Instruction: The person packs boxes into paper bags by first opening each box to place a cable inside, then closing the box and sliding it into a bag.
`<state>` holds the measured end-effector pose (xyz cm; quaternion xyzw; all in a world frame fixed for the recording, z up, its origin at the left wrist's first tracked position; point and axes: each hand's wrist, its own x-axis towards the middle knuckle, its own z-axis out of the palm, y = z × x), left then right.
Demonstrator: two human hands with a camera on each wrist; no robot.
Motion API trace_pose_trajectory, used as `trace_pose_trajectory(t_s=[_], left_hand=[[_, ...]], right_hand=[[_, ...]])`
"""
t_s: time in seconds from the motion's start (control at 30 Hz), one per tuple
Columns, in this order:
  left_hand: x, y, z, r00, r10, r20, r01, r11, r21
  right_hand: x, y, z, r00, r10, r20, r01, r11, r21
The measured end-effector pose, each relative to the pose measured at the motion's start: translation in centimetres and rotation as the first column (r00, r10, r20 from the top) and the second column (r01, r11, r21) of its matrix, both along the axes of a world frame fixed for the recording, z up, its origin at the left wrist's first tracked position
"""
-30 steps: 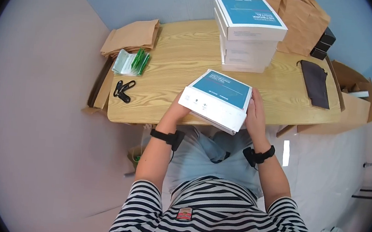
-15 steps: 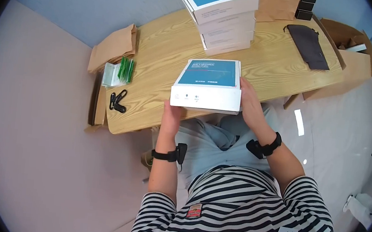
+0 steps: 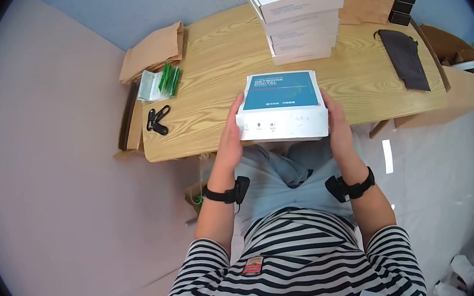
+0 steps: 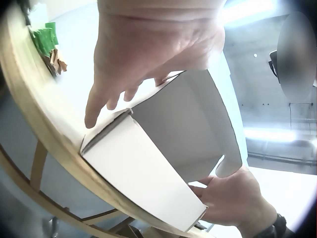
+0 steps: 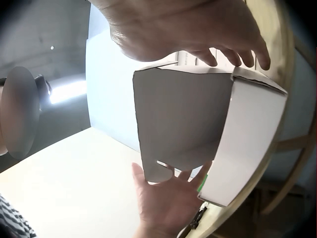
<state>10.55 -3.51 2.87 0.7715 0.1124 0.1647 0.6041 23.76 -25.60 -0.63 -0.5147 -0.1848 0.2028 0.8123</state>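
Observation:
A white carton with a blue printed lid is between my two hands at the near side of the table. My left hand lies along its left side, fingers extended, as the left wrist view shows. On the opposite side my right hand presses with its fingers stretched along the wall. Both wrist views show the lid raised at the near edge, its grey inside exposed above the white front wall. A rounded flap on the lid hangs close to the left hand. The carton's contents are hidden.
A stack of similar cartons stands behind. Left on the table are brown paper bags, green packets and black cable-like items. A dark pouch and an open cardboard box are at right.
The carton has turned from a slant to nearly square, and its printed front tilted. My left hand has come up from its lower corner to lie along the left side. The head view has shifted.

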Motion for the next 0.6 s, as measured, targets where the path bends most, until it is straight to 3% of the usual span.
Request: trace_pose_trajectory(t_s=[0.03, 0.1, 0.2, 0.33, 0.4, 0.43, 0.53, 0.6], left_hand=[[0.0, 0.6, -0.8, 1.0, -0.005, 0.003, 0.005, 1.0, 0.001], [0.3, 1.4, -2.7, 0.973, -0.093, 0.212, 0.149, 0.953, -0.264], [-0.7, 0.8, -2.9, 0.991, -0.076, 0.106, 0.09, 0.988, -0.129], [-1.8, 0.4, -4.7, 0.989, -0.118, 0.086, 0.126, 0.988, -0.095], [-1.7, 0.6, -5.8, 0.96, -0.109, 0.256, 0.112, 0.994, 0.003], [-2.4, 0.8, -6.1, 0.959, -0.116, 0.259, 0.119, 0.993, 0.003], [-3.8, 1.0, -5.2, 0.979, -0.135, 0.154, 0.133, 0.991, 0.018], [-4.0, 1.0, -5.5, 0.993, -0.078, 0.089, 0.078, 0.997, 0.011]], right_hand=[[-0.2, 0.2, 1.1, 1.0, -0.005, 0.003, 0.005, 1.0, 0.001], [-0.3, 0.4, 2.8, 0.975, -0.016, 0.223, 0.063, 0.977, -0.202], [0.0, 0.0, 1.0, 0.959, -0.007, 0.284, 0.087, 0.959, -0.269], [-0.4, -1.1, -0.2, 0.972, 0.01, 0.233, 0.051, 0.966, -0.254], [-0.5, -1.8, -0.3, 0.992, 0.054, 0.119, -0.032, 0.984, -0.177], [-0.6, -2.4, -0.1, 0.992, 0.046, 0.121, -0.024, 0.984, -0.178], [-0.9, -4.2, 0.2, 0.972, 0.102, 0.214, -0.043, 0.964, -0.264], [-1.3, -5.1, -0.1, 0.919, 0.174, 0.353, 0.0, 0.897, -0.443]])
